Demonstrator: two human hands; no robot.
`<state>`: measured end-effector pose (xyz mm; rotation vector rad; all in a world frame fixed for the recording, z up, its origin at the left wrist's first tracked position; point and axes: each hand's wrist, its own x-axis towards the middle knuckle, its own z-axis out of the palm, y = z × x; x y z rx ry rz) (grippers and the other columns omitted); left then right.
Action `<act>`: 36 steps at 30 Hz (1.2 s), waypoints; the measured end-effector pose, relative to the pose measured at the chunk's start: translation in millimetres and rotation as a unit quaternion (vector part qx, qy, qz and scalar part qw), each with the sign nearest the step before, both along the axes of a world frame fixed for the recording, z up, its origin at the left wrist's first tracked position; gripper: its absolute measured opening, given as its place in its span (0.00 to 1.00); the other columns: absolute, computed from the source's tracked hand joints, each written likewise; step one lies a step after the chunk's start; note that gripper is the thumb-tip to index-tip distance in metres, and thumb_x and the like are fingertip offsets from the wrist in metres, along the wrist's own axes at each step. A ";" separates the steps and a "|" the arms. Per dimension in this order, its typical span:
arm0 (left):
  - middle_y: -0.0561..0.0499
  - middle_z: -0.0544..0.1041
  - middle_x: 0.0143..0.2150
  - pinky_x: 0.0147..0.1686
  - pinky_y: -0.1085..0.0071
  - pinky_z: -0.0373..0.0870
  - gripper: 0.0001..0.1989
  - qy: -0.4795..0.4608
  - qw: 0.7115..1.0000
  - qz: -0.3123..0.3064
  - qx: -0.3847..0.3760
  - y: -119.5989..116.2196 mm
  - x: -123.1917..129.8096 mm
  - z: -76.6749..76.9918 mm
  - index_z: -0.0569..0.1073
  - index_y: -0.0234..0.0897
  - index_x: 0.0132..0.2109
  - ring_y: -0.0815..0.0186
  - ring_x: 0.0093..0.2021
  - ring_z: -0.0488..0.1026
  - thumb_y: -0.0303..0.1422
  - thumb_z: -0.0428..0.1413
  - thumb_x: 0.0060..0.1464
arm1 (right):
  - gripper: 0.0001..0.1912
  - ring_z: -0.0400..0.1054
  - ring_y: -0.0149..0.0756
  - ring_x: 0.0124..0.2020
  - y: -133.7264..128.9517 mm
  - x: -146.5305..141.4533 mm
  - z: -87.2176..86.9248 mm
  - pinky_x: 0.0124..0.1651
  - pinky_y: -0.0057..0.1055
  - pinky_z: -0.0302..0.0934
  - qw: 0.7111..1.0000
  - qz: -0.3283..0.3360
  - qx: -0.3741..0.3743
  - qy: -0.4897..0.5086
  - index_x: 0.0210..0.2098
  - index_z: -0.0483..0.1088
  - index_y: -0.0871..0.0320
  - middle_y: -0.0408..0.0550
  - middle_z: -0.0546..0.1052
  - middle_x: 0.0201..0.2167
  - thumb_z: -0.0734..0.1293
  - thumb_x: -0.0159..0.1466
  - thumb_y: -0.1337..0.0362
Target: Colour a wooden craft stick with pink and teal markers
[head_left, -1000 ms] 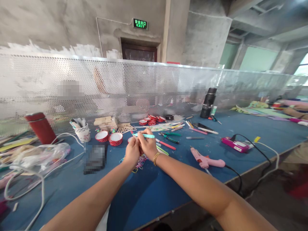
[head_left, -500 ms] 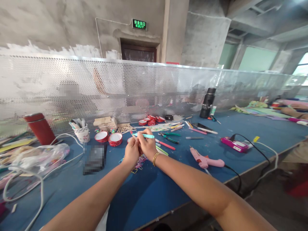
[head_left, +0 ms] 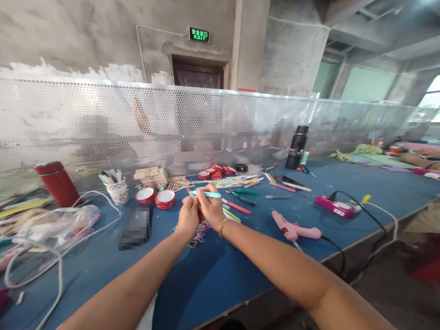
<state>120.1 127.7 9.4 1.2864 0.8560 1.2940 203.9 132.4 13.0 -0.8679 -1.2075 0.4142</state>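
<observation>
My right hand [head_left: 211, 208] is closed on a turquoise marker pen [head_left: 212, 195], which lies almost level with its tip to the left. Against it, my left hand [head_left: 189, 217] is closed, pinching a thin stick with a reddish end [head_left: 188, 189]; most of the stick is hidden by the fingers. Both hands touch each other above the blue table. Below them lies a heap of coloured paper clips [head_left: 200, 233], partly covered by the hands. Just right of my right hand are a red marker [head_left: 240, 208] and green-handled pliers [head_left: 242, 197].
A pink glue gun [head_left: 294, 228] with a black cord lies at right, near a magenta power strip [head_left: 335, 207]. Red-rimmed round tins [head_left: 165, 198], a cup of pens [head_left: 117, 190] and a dark phone-like object [head_left: 135, 227] stand left. Farther back is a black bottle [head_left: 297, 147].
Almost nothing differs. Both hands keep the same hold on the marker pen and the stick, in the same place.
</observation>
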 end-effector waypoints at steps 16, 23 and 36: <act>0.62 0.58 0.14 0.15 0.77 0.48 0.17 0.003 1.000 0.008 -0.001 0.2 0.1 0.0 0.61 0.40 0.29 0.75 0.13 0.54 0.46 0.56 0.53 | 0.11 0.67 0.32 0.28 -2.6 -1.0 2.2 0.34 0.29 0.63 1.000 0.006 -0.002 0.006 0.30 0.62 0.54 0.39 0.70 0.25 0.63 0.63 0.54; 0.62 0.58 0.14 0.16 0.77 0.48 0.18 0.001 1.000 0.008 0.000 1.5 0.3 -1.4 0.61 0.39 0.29 0.75 0.13 0.54 0.47 0.57 0.52 | 0.12 0.67 0.33 0.28 -1.2 0.1 1.7 0.35 0.29 0.64 1.000 -0.005 -0.007 0.006 0.30 0.61 0.53 0.39 0.70 0.24 0.63 0.64 0.53; 0.63 0.57 0.14 0.16 0.77 0.47 0.18 -0.009 1.000 -0.001 -0.009 1.8 0.7 -2.5 0.60 0.40 0.30 0.76 0.13 0.53 0.48 0.56 0.52 | 0.11 0.68 0.33 0.27 -0.7 0.3 -0.1 0.34 0.29 0.63 1.000 -0.004 -0.013 0.005 0.31 0.62 0.54 0.39 0.71 0.24 0.63 0.64 0.53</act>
